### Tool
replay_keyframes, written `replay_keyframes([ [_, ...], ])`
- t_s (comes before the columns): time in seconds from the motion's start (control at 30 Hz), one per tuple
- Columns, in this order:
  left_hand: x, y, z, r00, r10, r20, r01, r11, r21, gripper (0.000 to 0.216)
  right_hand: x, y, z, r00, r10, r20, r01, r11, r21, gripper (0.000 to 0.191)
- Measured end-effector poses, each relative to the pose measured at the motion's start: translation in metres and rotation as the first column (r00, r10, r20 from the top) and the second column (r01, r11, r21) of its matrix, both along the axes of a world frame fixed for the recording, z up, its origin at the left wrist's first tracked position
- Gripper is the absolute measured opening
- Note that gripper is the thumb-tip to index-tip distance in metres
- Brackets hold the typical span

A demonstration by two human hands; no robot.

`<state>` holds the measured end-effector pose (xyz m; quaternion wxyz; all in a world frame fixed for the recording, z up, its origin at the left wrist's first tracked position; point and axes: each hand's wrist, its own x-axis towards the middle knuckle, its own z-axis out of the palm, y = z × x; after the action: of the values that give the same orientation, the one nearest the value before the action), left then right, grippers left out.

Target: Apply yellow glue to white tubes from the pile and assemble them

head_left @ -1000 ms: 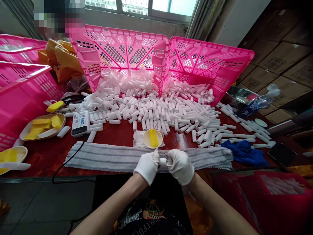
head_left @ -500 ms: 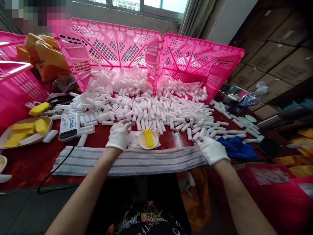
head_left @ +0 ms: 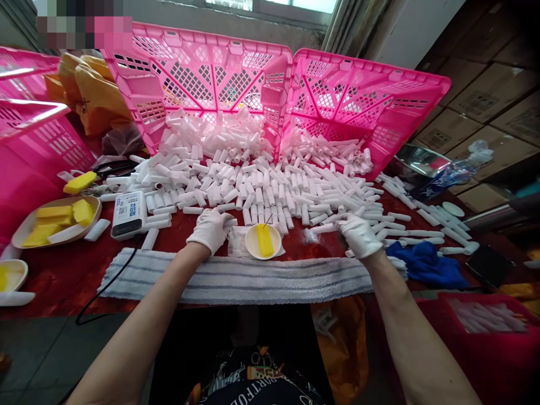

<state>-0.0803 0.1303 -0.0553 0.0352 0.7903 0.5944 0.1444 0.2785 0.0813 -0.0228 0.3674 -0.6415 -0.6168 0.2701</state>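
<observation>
A big heap of white plastic tubes (head_left: 261,185) covers the red table, shorter ones on the left and longer ones on the right. My left hand (head_left: 210,228), in a white glove, lies at the heap's near edge with its fingers curled on a short white tube (head_left: 230,222). My right hand (head_left: 358,233), also gloved, is closed round a long white tube (head_left: 324,229) that sticks out to the left. Between the hands stands a small round dish with a yellow sponge (head_left: 263,241). A striped grey towel (head_left: 236,278) lies along the near table edge under my wrists.
Two pink baskets (head_left: 219,84) (head_left: 363,107) lie tipped behind the heap. At left are a white device with a cable (head_left: 127,214) and a plate of yellow sponges (head_left: 54,222). At right are a blue cloth (head_left: 426,261), a dark phone (head_left: 487,264) and a red crate of tubes (head_left: 485,318).
One second ago both hands were together over the towel on one tube. They have parted and reached forward, the left to the short tubes, the right to the long ones.
</observation>
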Motion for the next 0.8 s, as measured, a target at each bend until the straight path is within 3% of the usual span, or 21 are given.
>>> replay_keyframes([
  [0.07,0.006,-0.012,0.001,0.989,0.051,0.136,-0.055,0.998,0.026,0.035,-0.025,-0.008,-0.006,0.966,0.091,-0.241,-0.128,0.981,-0.144,0.033],
  [0.1,0.011,-0.019,0.001,0.972,0.074,0.224,-0.083,0.996,0.031,0.037,-0.041,-0.01,-0.01,0.908,0.116,-0.401,-0.209,0.958,-0.196,0.036],
  [0.17,0.022,-0.034,0.001,0.904,0.106,0.413,-0.115,0.993,-0.003,0.04,-0.072,-0.008,-0.019,0.819,0.087,-0.568,-0.271,0.93,-0.25,0.038],
  [0.23,0.032,-0.047,0.001,0.824,0.138,0.55,-0.118,0.99,-0.072,0.04,-0.096,-0.002,-0.029,0.848,0.054,-0.528,-0.215,0.944,-0.25,0.035],
  [0.33,0.042,-0.057,-0.002,0.769,0.192,0.609,-0.116,0.98,-0.162,0.036,-0.108,0.006,-0.039,0.945,0.074,-0.319,-0.121,0.984,-0.132,0.029],
  [0.53,0.046,-0.056,-0.011,0.785,0.187,0.591,-0.074,0.975,-0.211,0.036,-0.105,-0.003,-0.04,0.933,0.249,-0.261,-0.273,0.96,-0.06,0.036],
  [0.8,0.045,-0.057,-0.012,0.832,0.177,0.525,-0.075,0.975,-0.209,0.036,-0.11,-0.003,-0.041,0.969,0.117,-0.217,-0.14,0.986,-0.092,0.022],
])
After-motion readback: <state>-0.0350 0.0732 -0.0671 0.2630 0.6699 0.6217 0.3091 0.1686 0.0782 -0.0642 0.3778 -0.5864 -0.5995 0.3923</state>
